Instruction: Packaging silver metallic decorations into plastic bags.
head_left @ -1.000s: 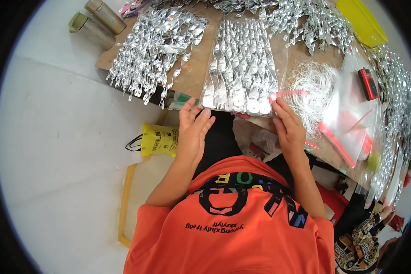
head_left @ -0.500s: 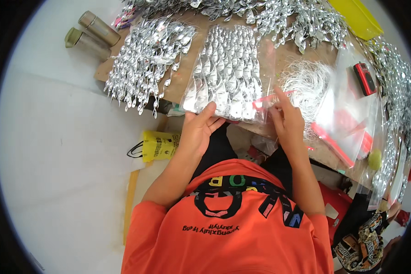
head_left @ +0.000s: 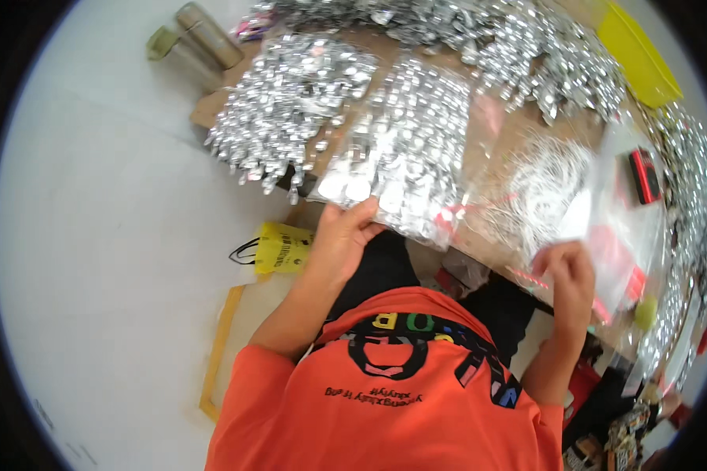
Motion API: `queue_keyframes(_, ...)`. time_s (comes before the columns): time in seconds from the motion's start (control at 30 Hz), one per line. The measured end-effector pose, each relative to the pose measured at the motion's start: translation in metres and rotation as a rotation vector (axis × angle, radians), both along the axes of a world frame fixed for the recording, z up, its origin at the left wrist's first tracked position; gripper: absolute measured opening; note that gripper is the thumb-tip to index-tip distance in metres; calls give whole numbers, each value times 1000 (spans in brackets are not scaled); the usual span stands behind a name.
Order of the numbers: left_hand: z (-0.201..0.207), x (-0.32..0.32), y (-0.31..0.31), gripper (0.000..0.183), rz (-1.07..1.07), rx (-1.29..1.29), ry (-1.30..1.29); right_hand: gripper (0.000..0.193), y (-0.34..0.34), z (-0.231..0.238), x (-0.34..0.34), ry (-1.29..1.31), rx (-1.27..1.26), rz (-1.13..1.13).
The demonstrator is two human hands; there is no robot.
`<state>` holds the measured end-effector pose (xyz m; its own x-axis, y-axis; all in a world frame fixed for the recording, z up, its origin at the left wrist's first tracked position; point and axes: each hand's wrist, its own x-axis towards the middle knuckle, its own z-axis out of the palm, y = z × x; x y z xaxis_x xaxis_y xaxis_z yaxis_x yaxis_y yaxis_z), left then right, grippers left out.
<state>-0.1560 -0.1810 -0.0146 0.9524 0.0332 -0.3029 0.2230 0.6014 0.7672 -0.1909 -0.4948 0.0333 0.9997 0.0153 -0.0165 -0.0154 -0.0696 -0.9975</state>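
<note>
My left hand (head_left: 349, 239) pinches the near edge of a clear plastic bag (head_left: 416, 149), thumb on top. Rows of shiny silver twisted spirals fill the bag, which lies at the table's front edge. A red strip (head_left: 445, 222) shows at its near right corner. My right hand (head_left: 569, 275) is apart from the bag, over the front edge of the table. Its fingers look curled but are smeared by motion, so what they hold, if anything, is unclear. Close to it are a small red strip (head_left: 529, 278) and a tangle of white string (head_left: 546, 188).
A loose pile of silver spirals (head_left: 287, 110) lies left of the bag, with more (head_left: 542, 55) along the back. To the right are clear bags (head_left: 609, 235), a red-and-black device (head_left: 644, 177) and a yellow basin (head_left: 640, 55). Two bottles (head_left: 208, 35) stand far left; a yellow bag (head_left: 283, 247) hangs below.
My right hand has left the bag's right side and moved right and nearer to me. My left hand keeps its grip on the bag. The whole view has shifted slightly.
</note>
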Motion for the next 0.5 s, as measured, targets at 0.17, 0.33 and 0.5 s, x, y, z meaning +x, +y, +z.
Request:
queue_keyframes(0.17, -2, -1, 13, 47, 39, -47, 16, 7, 32, -33, -30, 105, -273, 546)
queue_keyframes(0.33, 11, -9, 32, 45, 40, -96, -69, 40, 53, -23, -23, 188, 29, 291)
queue_keyframes(0.5, 14, -9, 36, 43, 16, -167, -100, 52, 76, -21, 21, 90, 67, 159)
